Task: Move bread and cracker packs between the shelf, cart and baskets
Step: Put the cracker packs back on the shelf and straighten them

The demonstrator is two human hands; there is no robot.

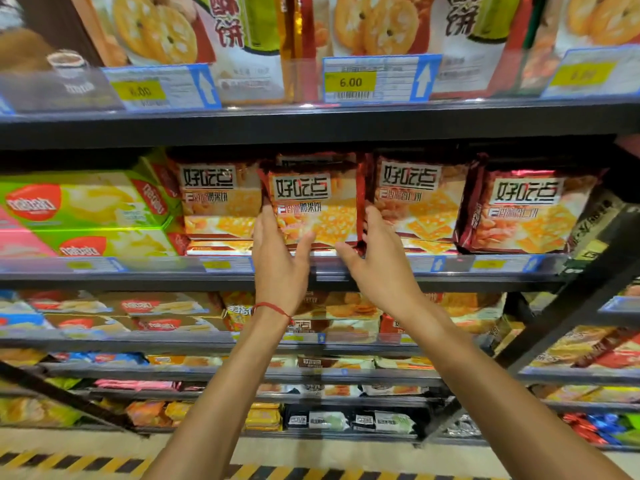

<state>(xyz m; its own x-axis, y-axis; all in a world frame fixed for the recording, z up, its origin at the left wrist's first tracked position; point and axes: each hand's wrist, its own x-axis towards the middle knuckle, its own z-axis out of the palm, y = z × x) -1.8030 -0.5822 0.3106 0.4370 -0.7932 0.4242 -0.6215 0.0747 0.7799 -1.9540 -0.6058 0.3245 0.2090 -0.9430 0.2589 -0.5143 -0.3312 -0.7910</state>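
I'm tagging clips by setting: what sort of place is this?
Probably a shop's snack aisle: shelves full of cracker packs, price tags along their edges. Left hand and right hand grip one pack.

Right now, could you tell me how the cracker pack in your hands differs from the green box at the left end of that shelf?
The cracker pack is shiny dark-red foil; the green box is a green and yellow carton. The cracker pack is gripped at its sides by the left hand and right hand; the green box sits untouched. Both are at the same shelf.
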